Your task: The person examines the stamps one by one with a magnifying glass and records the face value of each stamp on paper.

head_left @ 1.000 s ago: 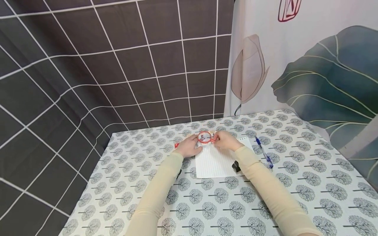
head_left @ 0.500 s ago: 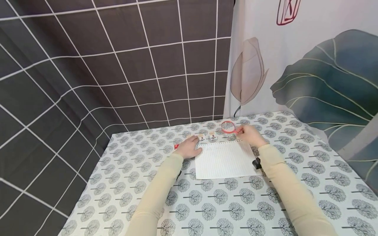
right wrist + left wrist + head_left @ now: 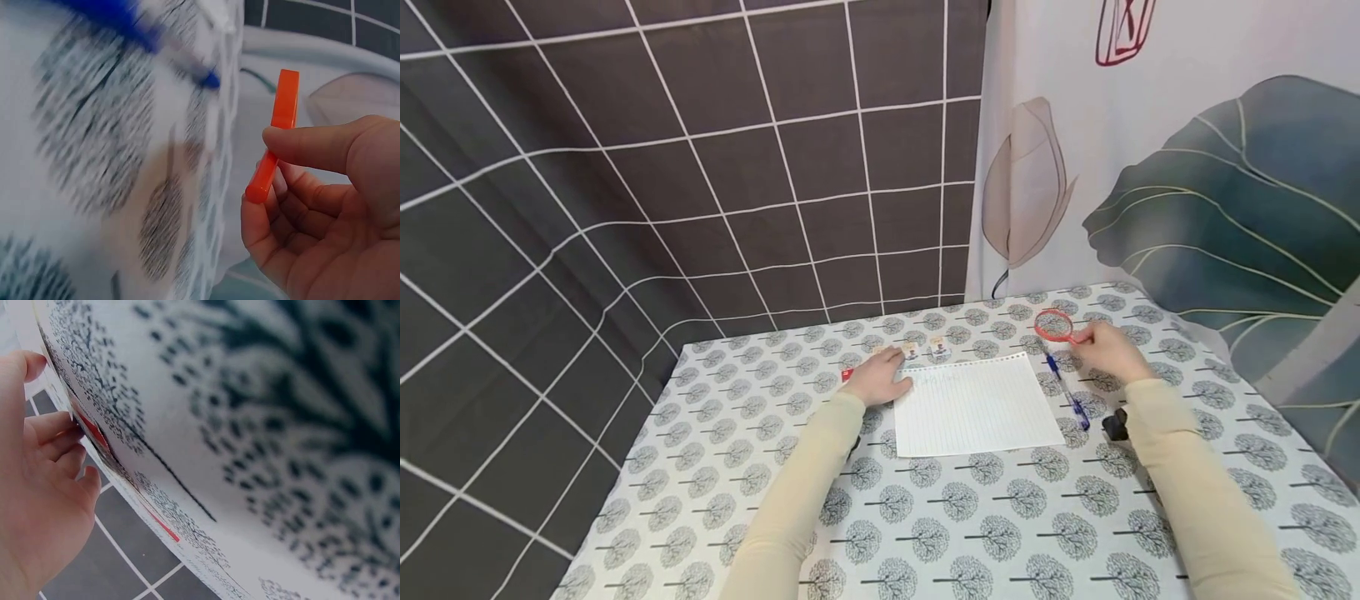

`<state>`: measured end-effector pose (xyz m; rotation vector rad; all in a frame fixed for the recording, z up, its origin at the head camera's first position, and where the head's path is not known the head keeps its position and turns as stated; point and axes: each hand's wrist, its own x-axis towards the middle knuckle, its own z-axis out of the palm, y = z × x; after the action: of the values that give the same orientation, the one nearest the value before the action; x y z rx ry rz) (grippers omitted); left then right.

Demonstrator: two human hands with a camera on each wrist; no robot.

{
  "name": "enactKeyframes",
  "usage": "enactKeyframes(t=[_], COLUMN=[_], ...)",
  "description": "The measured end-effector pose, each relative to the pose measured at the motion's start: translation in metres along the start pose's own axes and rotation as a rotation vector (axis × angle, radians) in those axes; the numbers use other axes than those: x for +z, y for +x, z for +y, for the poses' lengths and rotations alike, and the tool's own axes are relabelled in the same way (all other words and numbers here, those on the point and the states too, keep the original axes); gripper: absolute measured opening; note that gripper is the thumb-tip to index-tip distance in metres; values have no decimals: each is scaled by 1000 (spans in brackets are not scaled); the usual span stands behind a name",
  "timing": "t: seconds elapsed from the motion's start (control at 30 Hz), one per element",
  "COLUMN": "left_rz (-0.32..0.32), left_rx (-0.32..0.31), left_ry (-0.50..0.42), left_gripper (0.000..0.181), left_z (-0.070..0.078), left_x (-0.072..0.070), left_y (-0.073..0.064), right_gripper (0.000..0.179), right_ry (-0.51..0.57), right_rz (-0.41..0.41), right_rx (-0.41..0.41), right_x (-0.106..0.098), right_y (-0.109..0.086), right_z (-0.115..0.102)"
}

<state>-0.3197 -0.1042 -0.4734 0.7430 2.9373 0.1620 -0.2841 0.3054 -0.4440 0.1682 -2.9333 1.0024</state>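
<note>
A red-rimmed magnifying glass (image 3: 1055, 326) is pinched by its handle between the thumb and fingers of my right hand (image 3: 1108, 350), its round lens pointing left, over the upper end of a blue pen (image 3: 1067, 390). In the right wrist view its orange-red handle (image 3: 275, 137) shows edge-on. My left hand (image 3: 877, 379) rests at the upper left corner of a lined sheet of paper (image 3: 977, 408), fingers relaxed. Faint handwriting runs along the sheet's top. Behind the sheet stand small pictured cards (image 3: 939, 347), one partly hidden by the left fingers.
A small red item (image 3: 847, 374) lies just left of the left hand. The table (image 3: 715, 517) wears a tree-print cloth. Dark grid curtains (image 3: 812, 167) hang at the back and left, a leaf-print curtain (image 3: 1210, 208) at the right.
My right hand has carried the magnifying glass rightward, from over the cards and the sheet's top edge to above the pen. The left hand has stayed in place.
</note>
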Motion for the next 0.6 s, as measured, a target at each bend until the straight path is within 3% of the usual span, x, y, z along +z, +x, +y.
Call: enactKeyframes(t=[0.2, 0.6], left_rz=[-10, -5], left_rx=[-4, 13], left_ry=[1, -4], left_gripper=[69, 69], left_z=[-2, -3], left_x=[2, 2], left_y=[1, 2], right_gripper=[29, 21], right_ry=[-24, -52], right_rz=[9, -2], right_rx=[22, 44], right_x=[-3, -2], right_y=[-11, -16], right_z=[17, 27])
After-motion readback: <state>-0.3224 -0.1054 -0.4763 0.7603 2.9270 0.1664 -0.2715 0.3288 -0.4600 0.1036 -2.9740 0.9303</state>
